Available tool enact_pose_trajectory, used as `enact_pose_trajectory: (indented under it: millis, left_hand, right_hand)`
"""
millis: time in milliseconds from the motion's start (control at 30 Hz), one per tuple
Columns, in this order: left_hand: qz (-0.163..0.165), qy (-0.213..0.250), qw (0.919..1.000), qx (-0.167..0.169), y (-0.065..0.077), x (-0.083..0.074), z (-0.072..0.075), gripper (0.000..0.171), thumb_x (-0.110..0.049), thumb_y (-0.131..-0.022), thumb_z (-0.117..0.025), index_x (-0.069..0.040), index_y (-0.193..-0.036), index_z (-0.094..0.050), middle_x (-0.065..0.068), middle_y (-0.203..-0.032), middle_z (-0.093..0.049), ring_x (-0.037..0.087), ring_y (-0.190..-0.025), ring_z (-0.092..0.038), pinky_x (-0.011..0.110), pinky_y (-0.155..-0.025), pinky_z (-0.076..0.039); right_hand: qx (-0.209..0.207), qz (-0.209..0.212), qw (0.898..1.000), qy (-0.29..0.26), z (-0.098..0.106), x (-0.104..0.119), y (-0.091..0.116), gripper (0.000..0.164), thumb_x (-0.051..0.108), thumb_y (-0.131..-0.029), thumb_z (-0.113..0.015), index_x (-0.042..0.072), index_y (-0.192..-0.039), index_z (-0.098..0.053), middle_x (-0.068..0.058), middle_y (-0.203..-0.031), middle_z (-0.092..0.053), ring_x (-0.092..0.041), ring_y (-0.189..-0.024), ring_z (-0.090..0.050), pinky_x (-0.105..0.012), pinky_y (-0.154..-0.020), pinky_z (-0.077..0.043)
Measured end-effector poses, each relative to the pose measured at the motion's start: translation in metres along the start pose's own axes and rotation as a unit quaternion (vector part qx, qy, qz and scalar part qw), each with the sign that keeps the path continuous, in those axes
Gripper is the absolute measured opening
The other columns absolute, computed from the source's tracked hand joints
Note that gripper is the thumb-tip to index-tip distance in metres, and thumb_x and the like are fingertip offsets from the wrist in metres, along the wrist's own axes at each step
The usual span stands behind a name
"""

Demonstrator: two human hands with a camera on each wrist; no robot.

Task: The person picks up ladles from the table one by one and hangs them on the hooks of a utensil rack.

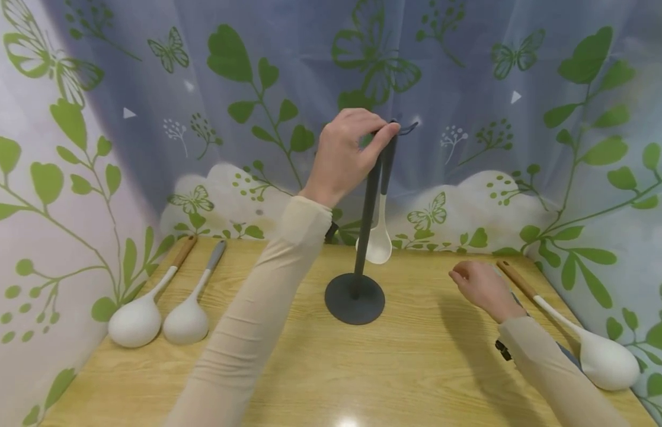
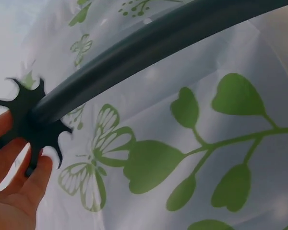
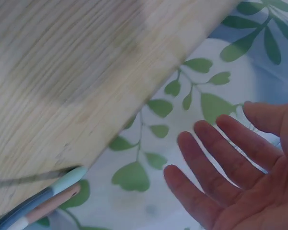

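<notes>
At the middle of the table stands a dark utensil stand (image 1: 365, 231) with a round base and hooks at its top. My left hand (image 1: 347, 151) pinches its hooked top; in the left wrist view, fingers (image 2: 38, 179) lie against the hook disc (image 2: 26, 103). A white-headed spoon or ladle (image 1: 381, 243) with a dark handle hangs behind the pole, its upper end partly hidden by the hand. My right hand (image 1: 482, 287) hovers over the table's right side, fingers relaxed and holding nothing. Beside it lies a white ladle (image 1: 610, 362) with a wooden handle.
Two white ladles lie at the left, one wooden-handled (image 1: 136, 320), the other grey-handled (image 1: 186, 320). A dark handle with a mint tip (image 3: 69, 179) lies at the right edge, mostly hidden by my right arm in the head view. Printed curtains (image 1: 309, 77) surround the wooden table (image 1: 416, 356).
</notes>
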State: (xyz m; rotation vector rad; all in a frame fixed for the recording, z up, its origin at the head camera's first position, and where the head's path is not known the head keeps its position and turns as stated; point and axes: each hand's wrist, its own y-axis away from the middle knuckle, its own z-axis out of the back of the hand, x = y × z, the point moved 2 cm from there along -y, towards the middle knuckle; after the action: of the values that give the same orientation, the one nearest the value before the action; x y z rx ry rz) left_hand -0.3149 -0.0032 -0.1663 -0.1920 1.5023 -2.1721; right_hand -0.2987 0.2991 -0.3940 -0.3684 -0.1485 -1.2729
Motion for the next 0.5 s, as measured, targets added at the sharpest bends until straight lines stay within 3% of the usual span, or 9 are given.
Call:
enact_pose_trajectory:
  millis: [200,333,433,500]
  left_hand:
    - [0.047,0.017,0.9981,0.036,-0.005,0.002,0.006,0.027,-0.037,-0.090,-0.063,-0.013,-0.093,-0.076,0.000,-0.095,-0.074,0.009,-0.093,-0.058,0.024,-0.087,-0.045]
    - [0.058,0.011,0.9971,0.049,-0.006,0.001,0.009,0.027,-0.038,-0.090,-0.063,-0.014,-0.089,-0.076,-0.001,-0.094,-0.072,0.009,-0.091,-0.057,0.024,-0.087,-0.043]
    - [0.077,0.016,0.9953,0.056,-0.006,0.001,0.010,0.028,-0.039,-0.090,-0.063,-0.014,-0.089,-0.076,0.000,-0.099,-0.071,0.008,-0.095,-0.056,0.023,-0.090,-0.042]
    - [0.082,0.020,0.9949,0.056,-0.006,0.001,0.010,0.028,-0.039,-0.089,-0.063,-0.014,-0.090,-0.076,0.000,-0.100,-0.071,0.007,-0.094,-0.057,0.022,-0.089,-0.043]
  right_hand:
    - [0.023,-0.017,0.999,0.023,-0.002,-0.019,0.014,0.031,0.021,-0.096,-0.054,-0.007,-0.102,-0.067,-0.026,-0.097,-0.068,-0.035,-0.081,-0.064,-0.054,-0.067,-0.054]
    - [0.025,-0.028,0.999,0.032,-0.002,-0.032,0.026,0.030,0.022,-0.095,-0.057,-0.005,-0.100,-0.068,-0.025,-0.093,-0.069,-0.027,-0.067,-0.065,-0.048,-0.056,-0.055]
    - [0.019,-0.027,0.998,0.044,0.003,-0.042,0.033,0.024,0.014,-0.092,-0.059,-0.007,-0.096,-0.068,-0.026,-0.089,-0.069,-0.025,-0.061,-0.063,-0.047,-0.053,-0.054]
    - [0.021,-0.026,0.998,0.048,0.008,-0.046,0.037,0.019,0.006,-0.088,-0.061,-0.010,-0.094,-0.067,-0.030,-0.090,-0.068,-0.031,-0.065,-0.064,-0.048,-0.056,-0.054]
